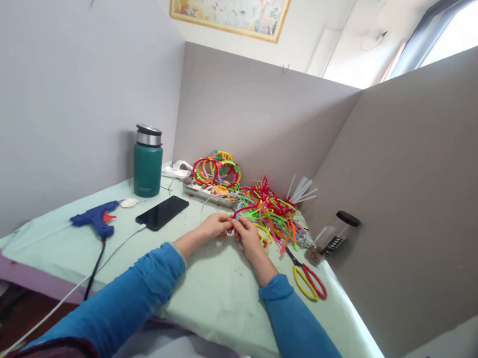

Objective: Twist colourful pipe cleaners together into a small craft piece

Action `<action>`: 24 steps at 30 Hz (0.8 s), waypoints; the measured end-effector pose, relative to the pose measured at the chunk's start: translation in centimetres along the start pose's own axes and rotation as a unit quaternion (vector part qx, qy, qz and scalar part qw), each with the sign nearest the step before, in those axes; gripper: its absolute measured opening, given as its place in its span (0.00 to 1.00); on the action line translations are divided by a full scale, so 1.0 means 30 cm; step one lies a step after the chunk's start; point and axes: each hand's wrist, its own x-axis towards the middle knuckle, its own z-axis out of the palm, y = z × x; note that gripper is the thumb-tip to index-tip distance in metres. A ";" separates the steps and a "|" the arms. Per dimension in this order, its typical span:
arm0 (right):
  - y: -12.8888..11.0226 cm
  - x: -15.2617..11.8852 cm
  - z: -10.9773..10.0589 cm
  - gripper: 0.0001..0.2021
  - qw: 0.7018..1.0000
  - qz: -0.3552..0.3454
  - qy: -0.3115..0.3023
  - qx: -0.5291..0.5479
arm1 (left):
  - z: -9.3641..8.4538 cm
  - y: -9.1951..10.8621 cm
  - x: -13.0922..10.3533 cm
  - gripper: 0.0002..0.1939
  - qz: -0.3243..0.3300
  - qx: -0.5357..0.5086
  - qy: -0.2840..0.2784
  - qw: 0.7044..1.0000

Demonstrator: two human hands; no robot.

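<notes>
Over the middle of the table, my left hand [217,225] and my right hand [244,232] meet at the fingertips. Both pinch a thin red fuzzy stem [236,214], part of which rises above the fingers. A bit of pale blue shows beside it at my right fingertips. The fingers hide the rest of the stem. Just beyond the hands lies a loose heap of coloured fuzzy stems [276,209]. Behind my left hand, a metal tray [204,194] holds small pieces, with several coloured fuzzy rings [217,172] piled on it.
On the left are a blue glue gun [95,217], a black phone [162,212] with a white cable and a green bottle [147,163]. Scissors [309,281] and a clear jar with a black lid [333,237] are on the right. Grey panels enclose the table.
</notes>
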 end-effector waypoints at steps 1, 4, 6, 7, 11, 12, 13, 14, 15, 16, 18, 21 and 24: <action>0.000 0.000 0.001 0.14 1.000 0.000 0.001 -0.002 | 0.001 0.000 0.000 0.10 0.001 0.004 0.007 1.000; 0.006 0.001 0.003 0.14 1.000 0.002 0.007 -0.002 | 0.003 -0.005 0.004 0.07 0.008 0.022 0.017 1.000; 0.012 0.002 0.005 0.15 1.000 -0.001 0.015 -0.005 | 0.002 -0.010 0.007 0.05 0.006 0.033 0.018 0.999; 0.015 0.003 0.005 0.15 1.000 -0.004 0.018 -0.009 | 0.002 -0.012 0.008 0.05 0.004 0.037 0.020 0.999; 0.022 0.005 0.007 0.15 1.000 -0.007 0.017 -0.019 | 0.002 -0.015 0.009 0.05 -0.021 0.048 0.027 0.998; 0.023 0.006 0.007 0.14 1.000 -0.006 0.016 -0.018 | 0.002 -0.016 0.009 0.05 -0.026 0.054 0.026 0.998; 0.023 0.007 0.007 0.14 1.000 -0.004 0.017 -0.014 | 0.002 -0.016 0.009 0.05 -0.028 0.059 0.024 0.998; 0.025 0.008 0.007 0.14 1.000 0.000 0.019 -0.010 | 0.002 -0.018 0.010 0.05 -0.027 0.063 0.022 0.997; 0.026 0.009 0.006 0.14 1.000 0.005 0.023 -0.005 | 0.001 -0.020 0.011 0.05 -0.022 0.065 0.021 0.997; 0.027 0.010 0.005 0.14 0.999 0.012 0.029 0.001 | 0.000 -0.023 0.013 0.05 -0.010 0.065 0.021 0.998; 0.030 0.015 0.003 0.14 0.999 0.031 0.042 0.015 | -0.003 -0.030 0.017 0.05 0.026 0.063 0.016 0.998; 0.031 0.022 -0.002 0.14 0.995 0.067 0.058 0.050 | -0.006 -0.035 0.020 0.07 0.090 0.067 0.003 0.994; 0.030 0.028 -0.006 0.14 0.989 0.097 0.068 0.088 | -0.006 -0.034 0.019 0.07 0.124 0.088 -0.007 0.988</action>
